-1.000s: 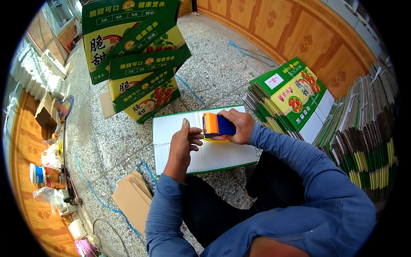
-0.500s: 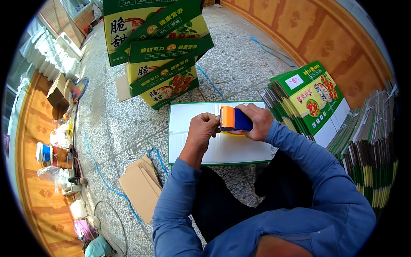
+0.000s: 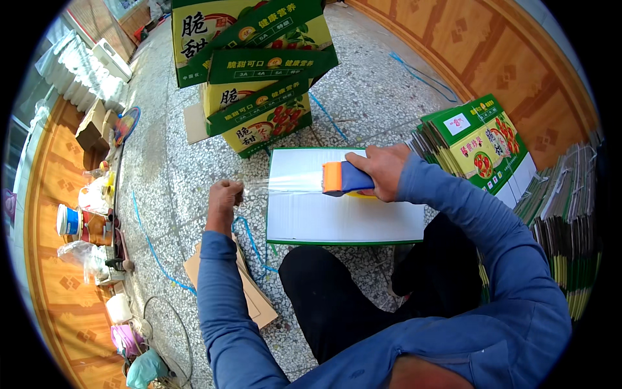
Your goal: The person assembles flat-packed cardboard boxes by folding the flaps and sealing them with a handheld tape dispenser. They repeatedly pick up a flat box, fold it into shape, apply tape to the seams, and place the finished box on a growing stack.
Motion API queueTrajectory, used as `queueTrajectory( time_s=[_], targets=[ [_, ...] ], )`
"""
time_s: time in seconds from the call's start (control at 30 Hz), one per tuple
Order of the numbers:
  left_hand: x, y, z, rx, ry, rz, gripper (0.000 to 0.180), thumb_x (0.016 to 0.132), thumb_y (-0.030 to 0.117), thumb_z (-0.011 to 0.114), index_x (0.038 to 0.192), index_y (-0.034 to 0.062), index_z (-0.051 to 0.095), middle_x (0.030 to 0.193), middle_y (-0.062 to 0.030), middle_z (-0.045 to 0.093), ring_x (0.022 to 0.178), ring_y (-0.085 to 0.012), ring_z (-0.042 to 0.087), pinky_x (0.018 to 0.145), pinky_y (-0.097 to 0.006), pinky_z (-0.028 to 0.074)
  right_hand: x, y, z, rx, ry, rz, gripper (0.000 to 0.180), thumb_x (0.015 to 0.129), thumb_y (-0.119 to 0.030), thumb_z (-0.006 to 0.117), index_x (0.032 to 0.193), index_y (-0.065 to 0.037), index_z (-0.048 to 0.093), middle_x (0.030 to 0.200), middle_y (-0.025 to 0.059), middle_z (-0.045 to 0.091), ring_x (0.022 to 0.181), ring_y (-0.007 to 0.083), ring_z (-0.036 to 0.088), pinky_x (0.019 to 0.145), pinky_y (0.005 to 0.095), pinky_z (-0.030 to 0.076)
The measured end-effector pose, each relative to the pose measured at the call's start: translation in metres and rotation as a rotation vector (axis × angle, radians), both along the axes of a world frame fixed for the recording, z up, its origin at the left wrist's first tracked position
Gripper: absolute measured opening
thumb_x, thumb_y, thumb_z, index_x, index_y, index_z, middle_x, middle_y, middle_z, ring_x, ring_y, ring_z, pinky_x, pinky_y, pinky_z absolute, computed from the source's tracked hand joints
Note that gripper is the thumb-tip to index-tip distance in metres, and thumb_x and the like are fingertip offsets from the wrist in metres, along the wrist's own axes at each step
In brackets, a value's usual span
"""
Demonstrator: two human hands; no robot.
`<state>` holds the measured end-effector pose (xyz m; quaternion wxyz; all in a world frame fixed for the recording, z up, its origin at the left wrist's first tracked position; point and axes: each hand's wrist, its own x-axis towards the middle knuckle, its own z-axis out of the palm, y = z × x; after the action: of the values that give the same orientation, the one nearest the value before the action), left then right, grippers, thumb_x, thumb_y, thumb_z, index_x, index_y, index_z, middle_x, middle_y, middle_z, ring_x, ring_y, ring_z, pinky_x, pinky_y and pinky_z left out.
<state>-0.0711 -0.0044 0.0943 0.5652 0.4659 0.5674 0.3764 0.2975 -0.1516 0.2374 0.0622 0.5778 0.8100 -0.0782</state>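
My right hand (image 3: 383,170) is closed round an orange and blue tape dispenser (image 3: 333,177), held over the right-of-middle part of a white cardboard box face with green edges (image 3: 311,223). A strip of clear tape (image 3: 285,182) stretches from the dispenser leftward past the box's left edge. Its free end is pinched in the fingers of my left hand (image 3: 225,196), which is out over the floor. The yellow rim of the tape roll shows under the dispenser. Whether the tape touches the box, I cannot tell.
Stacked green and yellow printed boxes (image 3: 259,78) stand ahead. Bundles of flattened cartons (image 3: 479,142) lie at the right by the wooden wall. Brown cardboard sheets (image 3: 256,295) lie left of my knees, near blue strapping (image 3: 245,227). Buckets and bags (image 3: 84,223) line the left wall.
My left hand has moved left away from the dispenser, drawing out a length of clear tape. The dispenser stays over the box in my right hand. The whole view has shifted slightly.
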Motion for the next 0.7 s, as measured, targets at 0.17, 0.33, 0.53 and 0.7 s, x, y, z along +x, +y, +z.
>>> queueTrajectory(
  time_s=[0.17,0.33,0.53,0.7],
  targets=[
    [-0.034,0.018,-0.043,-0.001,0.188,0.054,0.020,0.081,0.010,0.067,0.064,0.0016,0.058,0.055,-0.0045,0.055,0.045,-0.0132,0.048,0.043,-0.028,0.036,-0.036,0.027,-0.004,-0.051,-0.113,0.099,0.067,0.070,-0.017,0.070,0.132,-0.008,0.047,0.097,0.0177,0.061,0.083,0.0329,0.066,0.067,0.0457,0.052],
    [-0.037,0.020,-0.103,0.065,0.387,0.020,0.023,0.077,0.016,0.072,0.063,-0.0002,0.063,0.057,-0.0081,0.060,0.048,-0.0133,0.054,0.048,-0.031,0.044,-0.067,0.041,-0.013,-0.128,-0.226,0.132,0.069,0.065,-0.018,0.073,0.128,-0.004,0.049,0.096,0.0185,0.062,0.083,0.0312,0.066,0.067,0.0447,0.053],
    [0.006,0.010,-0.176,0.145,0.549,-0.036,0.025,0.072,0.020,0.074,0.066,-0.0026,0.066,0.060,-0.0163,0.064,0.052,-0.0194,0.058,0.053,-0.035,0.047,-0.068,0.050,-0.024,-0.137,-0.227,0.143,0.057,0.066,-0.019,0.072,0.118,-0.002,0.055,0.095,0.0183,0.064,0.086,0.0307,0.066,0.070,0.0427,0.053],
    [-0.001,0.004,-0.241,0.133,0.255,-0.118,0.030,0.078,0.024,0.069,0.070,-0.0037,0.064,0.062,-0.0145,0.063,0.058,-0.0154,0.057,0.054,-0.037,0.047,-0.079,0.052,-0.012,-0.116,-0.169,0.216,0.061,0.065,-0.018,0.073,0.121,-0.002,0.055,0.095,0.0191,0.063,0.087,0.0317,0.066,0.072,0.0414,0.053]
  ],
)
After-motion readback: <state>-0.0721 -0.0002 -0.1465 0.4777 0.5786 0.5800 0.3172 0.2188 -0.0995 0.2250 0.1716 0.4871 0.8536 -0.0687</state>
